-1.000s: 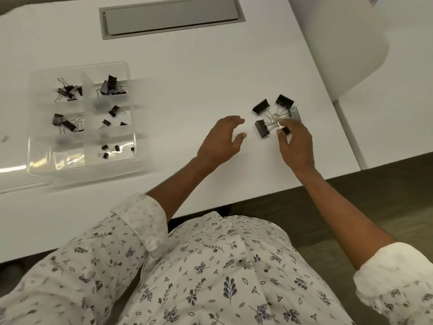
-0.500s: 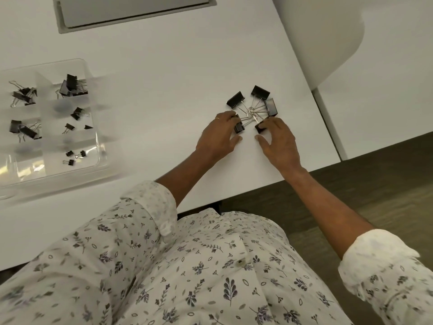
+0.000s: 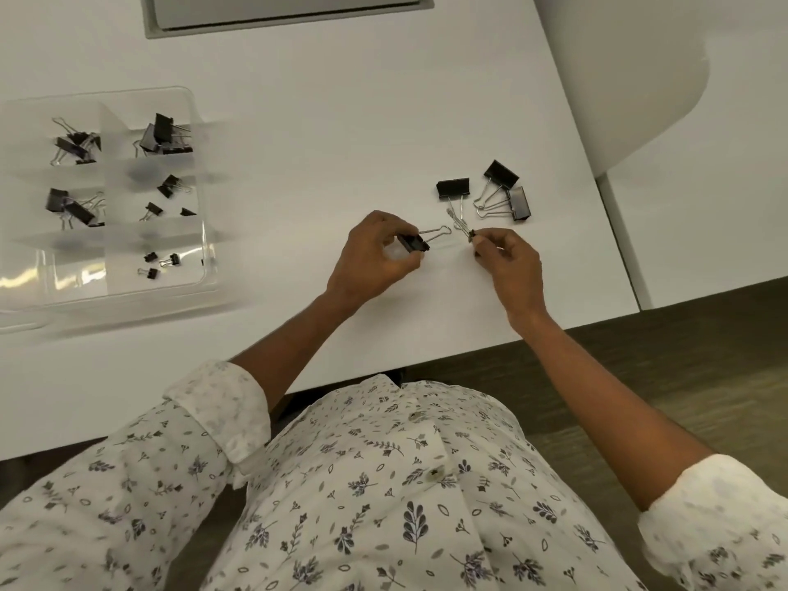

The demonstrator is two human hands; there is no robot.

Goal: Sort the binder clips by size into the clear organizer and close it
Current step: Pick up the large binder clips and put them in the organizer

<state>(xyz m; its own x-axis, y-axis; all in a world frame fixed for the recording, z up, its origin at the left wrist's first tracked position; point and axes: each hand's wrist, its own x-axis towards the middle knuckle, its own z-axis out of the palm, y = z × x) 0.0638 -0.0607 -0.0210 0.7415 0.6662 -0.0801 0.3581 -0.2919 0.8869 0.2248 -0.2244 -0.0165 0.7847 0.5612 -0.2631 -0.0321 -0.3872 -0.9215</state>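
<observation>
My left hand [image 3: 375,258] pinches a large black binder clip [image 3: 414,243] just above the white table, its wire handles pointing right. My right hand [image 3: 509,260] pinches a small binder clip [image 3: 469,235] by its body, wire loops pointing up-left. Three large black clips lie beyond my hands: one [image 3: 453,188], one [image 3: 501,173] and one [image 3: 520,203]. The clear organizer [image 3: 200,185] lies open at the left, with black clips of different sizes in its compartments.
A grey recessed cover [image 3: 281,8] is set into the table at the top. A white chair back [image 3: 631,78] stands at the right, past the table edge. The table's front edge runs just below my wrists.
Both hands have pulled back from the clip pile, each lifting one clip out. The pile is now spread, with three large clips left lying.
</observation>
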